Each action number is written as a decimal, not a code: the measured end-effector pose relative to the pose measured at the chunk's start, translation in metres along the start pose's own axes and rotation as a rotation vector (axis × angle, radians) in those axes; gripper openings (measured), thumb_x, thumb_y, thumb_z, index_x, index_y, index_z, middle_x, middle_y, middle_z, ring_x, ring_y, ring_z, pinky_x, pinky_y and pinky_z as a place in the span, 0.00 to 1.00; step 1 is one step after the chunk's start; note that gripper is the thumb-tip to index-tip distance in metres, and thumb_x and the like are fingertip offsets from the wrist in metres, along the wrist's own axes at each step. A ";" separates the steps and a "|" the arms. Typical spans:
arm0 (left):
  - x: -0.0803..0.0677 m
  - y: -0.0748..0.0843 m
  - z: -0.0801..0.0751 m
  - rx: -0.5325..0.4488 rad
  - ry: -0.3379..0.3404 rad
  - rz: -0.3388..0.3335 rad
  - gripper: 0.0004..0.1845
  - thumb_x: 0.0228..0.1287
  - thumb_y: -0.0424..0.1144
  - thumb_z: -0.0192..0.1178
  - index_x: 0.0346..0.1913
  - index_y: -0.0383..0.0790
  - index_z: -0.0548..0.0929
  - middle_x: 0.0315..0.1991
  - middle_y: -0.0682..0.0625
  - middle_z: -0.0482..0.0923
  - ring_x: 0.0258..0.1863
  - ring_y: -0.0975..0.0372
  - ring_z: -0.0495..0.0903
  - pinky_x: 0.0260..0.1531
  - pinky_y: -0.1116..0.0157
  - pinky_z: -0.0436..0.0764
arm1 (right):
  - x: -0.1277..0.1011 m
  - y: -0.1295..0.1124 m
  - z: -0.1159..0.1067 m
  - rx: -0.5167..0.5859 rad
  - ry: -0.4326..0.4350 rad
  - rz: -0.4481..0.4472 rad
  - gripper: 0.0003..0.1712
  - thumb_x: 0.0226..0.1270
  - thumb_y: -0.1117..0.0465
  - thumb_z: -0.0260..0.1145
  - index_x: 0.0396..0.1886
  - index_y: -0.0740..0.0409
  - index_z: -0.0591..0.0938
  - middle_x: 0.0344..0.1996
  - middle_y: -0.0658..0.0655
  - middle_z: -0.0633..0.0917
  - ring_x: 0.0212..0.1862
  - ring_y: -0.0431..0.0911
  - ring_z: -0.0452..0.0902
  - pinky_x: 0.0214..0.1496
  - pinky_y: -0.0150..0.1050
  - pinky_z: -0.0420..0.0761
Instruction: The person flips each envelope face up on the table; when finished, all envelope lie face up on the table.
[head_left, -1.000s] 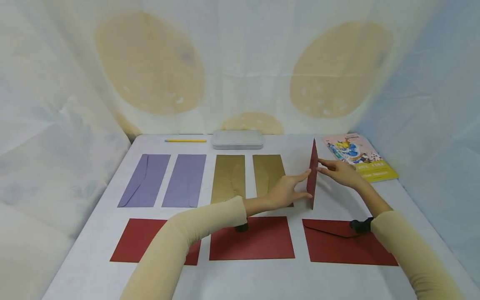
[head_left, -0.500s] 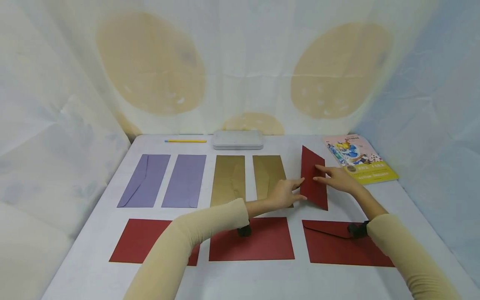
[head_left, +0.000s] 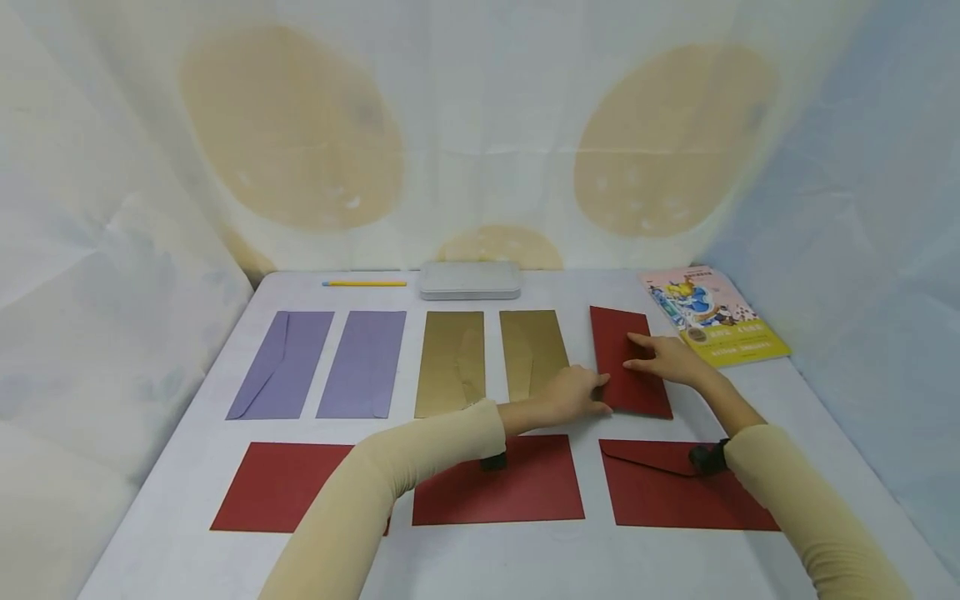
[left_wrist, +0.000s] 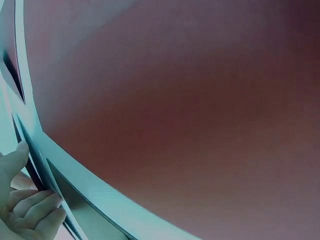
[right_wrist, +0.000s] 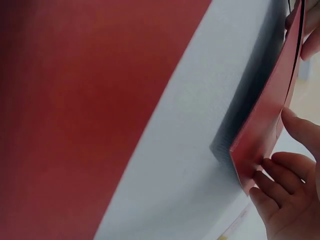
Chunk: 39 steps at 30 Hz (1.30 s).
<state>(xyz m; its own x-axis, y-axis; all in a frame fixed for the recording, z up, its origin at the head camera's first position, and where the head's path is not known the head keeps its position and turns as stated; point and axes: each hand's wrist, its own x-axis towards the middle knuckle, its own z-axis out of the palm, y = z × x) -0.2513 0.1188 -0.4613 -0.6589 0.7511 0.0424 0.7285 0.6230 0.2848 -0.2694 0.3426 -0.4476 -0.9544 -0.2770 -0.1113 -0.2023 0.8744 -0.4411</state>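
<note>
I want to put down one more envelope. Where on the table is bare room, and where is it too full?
Bare table shows right of the red envelope under both hands, in front of the book. A strip at the back lies between the pencil and purple envelopes. The near edge is also bare. The two envelope rows are crowded, leaving narrow gaps only.

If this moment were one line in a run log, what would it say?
left hand: touches red envelope near corner | right hand: rests on it | envelope: nearly flat on table, right of gold envelopes
</note>
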 end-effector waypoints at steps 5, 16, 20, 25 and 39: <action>-0.001 0.002 -0.003 0.039 -0.005 0.001 0.33 0.58 0.53 0.68 0.63 0.40 0.77 0.37 0.52 0.85 0.24 0.73 0.68 0.21 0.77 0.65 | 0.000 -0.001 0.000 -0.002 0.005 0.000 0.40 0.68 0.51 0.64 0.69 0.72 0.63 0.64 0.78 0.65 0.62 0.70 0.65 0.58 0.64 0.69; -0.002 0.000 -0.004 0.047 -0.046 0.053 0.26 0.62 0.48 0.66 0.61 0.43 0.79 0.53 0.55 0.82 0.44 0.69 0.80 0.35 0.76 0.76 | -0.015 -0.008 -0.008 0.015 0.015 -0.022 0.38 0.67 0.52 0.65 0.68 0.69 0.66 0.63 0.76 0.68 0.63 0.71 0.64 0.56 0.67 0.68; -0.002 -0.002 -0.001 0.053 -0.091 0.099 0.27 0.63 0.50 0.64 0.63 0.44 0.78 0.56 0.56 0.80 0.47 0.70 0.79 0.40 0.76 0.76 | -0.018 -0.006 -0.004 -0.019 0.000 -0.034 0.36 0.67 0.51 0.66 0.66 0.69 0.69 0.61 0.76 0.71 0.55 0.66 0.72 0.54 0.63 0.72; -0.002 -0.003 0.004 0.071 -0.098 0.143 0.26 0.64 0.49 0.63 0.63 0.42 0.78 0.56 0.55 0.80 0.46 0.71 0.79 0.40 0.77 0.75 | -0.019 -0.005 -0.001 -0.016 -0.007 -0.046 0.34 0.67 0.53 0.66 0.65 0.70 0.71 0.60 0.76 0.72 0.53 0.64 0.73 0.54 0.63 0.72; -0.014 -0.023 0.000 -0.078 -0.036 0.270 0.30 0.64 0.49 0.64 0.65 0.37 0.74 0.60 0.49 0.76 0.57 0.64 0.76 0.50 0.78 0.71 | -0.017 0.004 0.010 -0.010 0.031 -0.040 0.42 0.66 0.44 0.65 0.70 0.66 0.66 0.64 0.73 0.68 0.64 0.69 0.64 0.58 0.65 0.68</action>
<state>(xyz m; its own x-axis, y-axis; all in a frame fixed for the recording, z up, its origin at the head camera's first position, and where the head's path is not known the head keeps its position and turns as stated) -0.2589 0.0937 -0.4685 -0.4352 0.8955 0.0934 0.8591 0.3821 0.3405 -0.2516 0.3472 -0.4567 -0.9519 -0.2992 -0.0659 -0.2424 0.8671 -0.4352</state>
